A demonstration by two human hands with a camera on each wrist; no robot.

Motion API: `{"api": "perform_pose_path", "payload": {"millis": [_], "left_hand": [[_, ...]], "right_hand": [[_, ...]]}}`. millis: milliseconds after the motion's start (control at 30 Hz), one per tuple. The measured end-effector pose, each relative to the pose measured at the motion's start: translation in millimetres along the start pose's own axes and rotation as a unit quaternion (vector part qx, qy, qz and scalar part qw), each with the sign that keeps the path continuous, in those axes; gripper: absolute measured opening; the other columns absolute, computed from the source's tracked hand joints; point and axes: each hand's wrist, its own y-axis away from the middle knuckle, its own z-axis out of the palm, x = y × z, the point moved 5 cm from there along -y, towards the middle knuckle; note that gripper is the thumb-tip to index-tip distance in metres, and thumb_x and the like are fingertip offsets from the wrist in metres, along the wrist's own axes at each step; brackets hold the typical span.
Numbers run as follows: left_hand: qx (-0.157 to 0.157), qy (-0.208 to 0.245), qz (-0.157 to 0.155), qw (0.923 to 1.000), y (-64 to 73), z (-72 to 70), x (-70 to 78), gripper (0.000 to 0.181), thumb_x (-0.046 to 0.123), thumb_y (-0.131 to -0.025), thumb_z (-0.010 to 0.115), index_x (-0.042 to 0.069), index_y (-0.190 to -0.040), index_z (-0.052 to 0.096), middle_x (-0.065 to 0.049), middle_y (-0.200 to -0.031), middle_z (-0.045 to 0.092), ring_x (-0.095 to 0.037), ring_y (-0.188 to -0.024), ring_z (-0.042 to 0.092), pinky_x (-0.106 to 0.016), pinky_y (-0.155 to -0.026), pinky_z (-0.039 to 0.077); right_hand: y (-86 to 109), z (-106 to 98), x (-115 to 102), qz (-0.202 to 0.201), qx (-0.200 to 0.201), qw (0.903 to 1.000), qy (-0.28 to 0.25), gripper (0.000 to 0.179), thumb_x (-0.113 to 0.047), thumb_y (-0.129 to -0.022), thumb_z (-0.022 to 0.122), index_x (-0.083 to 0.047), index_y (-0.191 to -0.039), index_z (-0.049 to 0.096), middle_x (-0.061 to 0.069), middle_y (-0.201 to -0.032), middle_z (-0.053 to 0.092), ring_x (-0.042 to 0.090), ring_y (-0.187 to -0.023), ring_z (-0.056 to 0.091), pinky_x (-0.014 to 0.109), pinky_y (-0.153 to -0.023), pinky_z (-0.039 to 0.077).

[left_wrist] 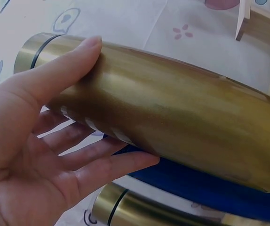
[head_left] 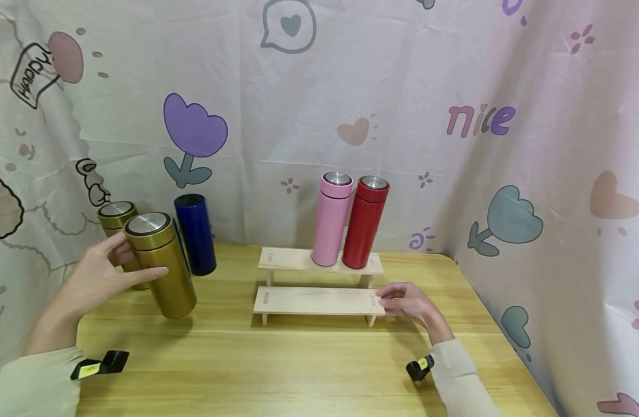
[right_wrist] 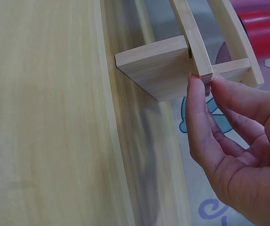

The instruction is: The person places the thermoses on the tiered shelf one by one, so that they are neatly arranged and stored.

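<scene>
My left hand (head_left: pixel 102 275) grips a gold thermos bottle (head_left: pixel 168 284) near its silver-topped lid, thumb on one side and fingers on the other. The bottle is slightly tilted, a shadow beneath it. In the left wrist view, the thumb lies across the gold wall of the bottle (left_wrist: pixel 172 108). With thumb and fingers, my right hand (head_left: pixel 410 304) pinches the right end of the lower board of a two-step wooden rack (head_left: pixel 314 301). The right wrist view shows the fingertips on both faces of the board end (right_wrist: pixel 202 61).
On the rack's upper step stand a pink thermos (head_left: pixel 331 223) and a red thermos (head_left: pixel 365 226), side by side. Behind the held bottle are a dark blue thermos (head_left: pixel 196 237) and another gold thermos (head_left: pixel 116 215). A printed curtain (head_left: pixel 277 116) hangs behind the wooden table (head_left: pixel 277 376).
</scene>
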Motion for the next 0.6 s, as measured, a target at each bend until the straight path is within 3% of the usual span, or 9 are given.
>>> {"api": "perform_pose_path", "payload": {"millis": [167,367,600], "left_hand": [[0.004,0.020,0.010,0.9998,-6.0,8.3,9.8,0.061,0.021,-0.084,0.087,0.017,-0.136,0.056,0.031,-0.101,0.068,0.011,-0.090,0.068,-0.022,-0.068,0.061],[0.012,-0.002,0.007,0.9999,-14.3,14.1,15.8,0.067,0.026,-0.082,0.089,0.015,-0.139,0.055,0.035,-0.106,0.060,0.020,-0.093,0.060,-0.014,-0.071,0.057],[0.010,-0.016,0.006,0.9998,-21.8,19.4,25.7,0.072,0.032,-0.082,0.089,0.019,-0.144,0.054,0.020,-0.119,0.058,0.021,-0.097,0.055,-0.008,-0.075,0.052]], "right_hand": [[1.2,0,-1,-0.001,0.002,1.0000,0.005,0.037,0.000,-0.094,0.071,0.015,-0.127,0.061,0.007,-0.100,0.068,0.015,-0.085,0.070,0.032,-0.081,0.065],[2.3,1,-2,-0.003,-0.003,1.0000,0.004,0.038,0.000,-0.095,0.070,0.016,-0.127,0.059,0.007,-0.099,0.068,0.014,-0.085,0.070,0.031,-0.081,0.065],[0.3,0,0,0.003,0.006,1.0000,0.005,0.034,-0.001,-0.094,0.072,0.013,-0.124,0.064,0.007,-0.099,0.069,0.015,-0.085,0.070,0.031,-0.080,0.065]]}}
